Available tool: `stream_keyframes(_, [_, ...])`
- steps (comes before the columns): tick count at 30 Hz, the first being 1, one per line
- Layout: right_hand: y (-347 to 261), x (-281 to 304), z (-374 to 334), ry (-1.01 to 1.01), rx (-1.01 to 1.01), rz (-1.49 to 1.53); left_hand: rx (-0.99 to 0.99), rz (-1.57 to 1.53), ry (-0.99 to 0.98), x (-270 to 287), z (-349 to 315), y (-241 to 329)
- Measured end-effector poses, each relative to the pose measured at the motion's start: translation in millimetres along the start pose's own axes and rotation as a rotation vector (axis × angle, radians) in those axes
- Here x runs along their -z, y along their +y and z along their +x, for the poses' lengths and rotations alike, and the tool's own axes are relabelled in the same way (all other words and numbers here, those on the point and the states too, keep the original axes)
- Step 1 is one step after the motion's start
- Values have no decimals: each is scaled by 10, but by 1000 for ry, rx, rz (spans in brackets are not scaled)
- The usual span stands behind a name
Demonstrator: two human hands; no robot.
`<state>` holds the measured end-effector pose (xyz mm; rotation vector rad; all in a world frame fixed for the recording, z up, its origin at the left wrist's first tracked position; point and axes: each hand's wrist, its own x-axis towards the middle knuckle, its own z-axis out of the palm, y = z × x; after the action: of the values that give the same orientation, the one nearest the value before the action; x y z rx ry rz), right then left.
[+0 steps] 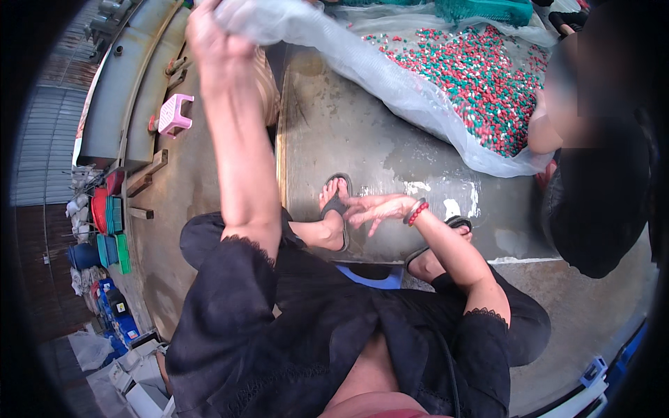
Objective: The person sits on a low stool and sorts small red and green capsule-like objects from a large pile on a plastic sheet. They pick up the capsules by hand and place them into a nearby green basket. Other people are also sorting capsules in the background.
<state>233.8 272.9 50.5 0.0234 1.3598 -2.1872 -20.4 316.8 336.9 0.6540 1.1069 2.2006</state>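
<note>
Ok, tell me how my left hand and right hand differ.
Your left hand is raised near the top of the picture; your right hand is lower, near its middle. The left hand grips the white sheet, while the right hand is empty and open. The right hand has red beads at its wrist; the left hand shows none. Both are bare.

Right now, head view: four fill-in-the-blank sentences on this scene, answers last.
1. The white mesh sheet is gripped by the wearer's ____.
2. The bead bracelet near the right hand is ____.
3. Small pieces on the sheet are red, white and ____.
4. The plastic stool at far left is ____.
Missing words: left hand; red; green; pink.
</note>
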Motion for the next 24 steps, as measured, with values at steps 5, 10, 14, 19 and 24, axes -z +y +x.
stream_keyframes(5, [222, -6, 176, -144, 61, 11, 90, 542, -179, 123, -582, 151])
stream_keyframes(10, [25, -353, 440, -368, 449, 581, 296, 1368, -591, 790, -1125, 474])
stream_keyframes(14, [-294, -406, 715, -176, 605, 1187, 717, 1550, -1104, 1066, -1399, 363])
stream_keyframes(19, [-621, -518, 1036, 274, 593, 1432, 826, 1352, -1888, 1018, -1872, -303])
stream_keyframes(24, [11, 16, 1091, 518, 503, 1310, 716, 1307, -2132, 995, -1828, -390])
